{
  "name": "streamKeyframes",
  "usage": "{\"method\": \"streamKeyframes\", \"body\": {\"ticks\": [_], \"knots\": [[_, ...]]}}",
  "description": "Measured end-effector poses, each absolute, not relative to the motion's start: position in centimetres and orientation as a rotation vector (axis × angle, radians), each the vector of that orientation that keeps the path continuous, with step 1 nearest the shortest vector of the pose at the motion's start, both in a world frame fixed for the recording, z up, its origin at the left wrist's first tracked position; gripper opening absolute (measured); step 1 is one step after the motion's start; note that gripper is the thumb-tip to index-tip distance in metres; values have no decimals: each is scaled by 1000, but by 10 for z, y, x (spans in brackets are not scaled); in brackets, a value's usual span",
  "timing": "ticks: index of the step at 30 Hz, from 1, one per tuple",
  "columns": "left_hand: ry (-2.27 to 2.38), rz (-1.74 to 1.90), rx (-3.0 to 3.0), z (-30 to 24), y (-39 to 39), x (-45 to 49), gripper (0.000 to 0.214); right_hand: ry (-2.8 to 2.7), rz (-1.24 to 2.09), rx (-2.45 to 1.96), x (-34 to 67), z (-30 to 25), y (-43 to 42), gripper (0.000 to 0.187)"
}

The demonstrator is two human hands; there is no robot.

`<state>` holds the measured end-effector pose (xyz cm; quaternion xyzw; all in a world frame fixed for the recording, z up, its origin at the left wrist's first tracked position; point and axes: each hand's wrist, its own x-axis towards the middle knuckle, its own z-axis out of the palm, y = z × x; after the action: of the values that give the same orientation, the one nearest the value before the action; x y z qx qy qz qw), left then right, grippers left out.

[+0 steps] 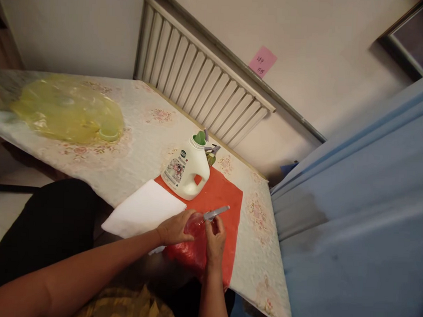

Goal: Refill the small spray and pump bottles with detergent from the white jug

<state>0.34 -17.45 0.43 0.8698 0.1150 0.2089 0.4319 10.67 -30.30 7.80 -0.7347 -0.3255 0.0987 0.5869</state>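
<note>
My left hand [175,229] curls its fingers and thumb around the side of a clear, rounded plastic piece [195,223], through which red shows. Beside it, my right hand [215,238] pinches a long, narrow grey piece [217,213] at the edge of the clear plastic. Its exact kind is hard to make out. Both hands are over a red sheet [227,196], whose near part looks shiny. Beyond them a cream jug [193,178] with a side handle and a printed label stands upright, something green [200,138] in its mouth.
Left of the jug lies a folded white cloth or sheet [144,211]. A yellow plastic bag [69,110] rests on the flowered tablecloth [142,127] at far left. Behind the jug stands a small green item with grey parts [212,155]. A radiator [201,69] and blue curtain [353,206] border the table.
</note>
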Motion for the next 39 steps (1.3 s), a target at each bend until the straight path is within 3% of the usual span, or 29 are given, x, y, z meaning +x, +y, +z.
{"method": "streamKeyframes", "body": {"ticks": [23,30,35,37,39], "knots": [[281,537,2174,2,-175,4,89,-551,81,-1668,98,66,-288,31],[251,492,2161,-8,-172,8,105,-598,66,-1780,102,47,-301,68],[215,501,2212,-11,-168,3,118,-630,77,-1833,99,38,-309,78],[169,552,2250,-5,-164,-7,109,-637,66,-1855,96,35,-309,80],[128,638,2291,3,-157,-18,82,-636,67,-1881,94,32,-306,84]]}}
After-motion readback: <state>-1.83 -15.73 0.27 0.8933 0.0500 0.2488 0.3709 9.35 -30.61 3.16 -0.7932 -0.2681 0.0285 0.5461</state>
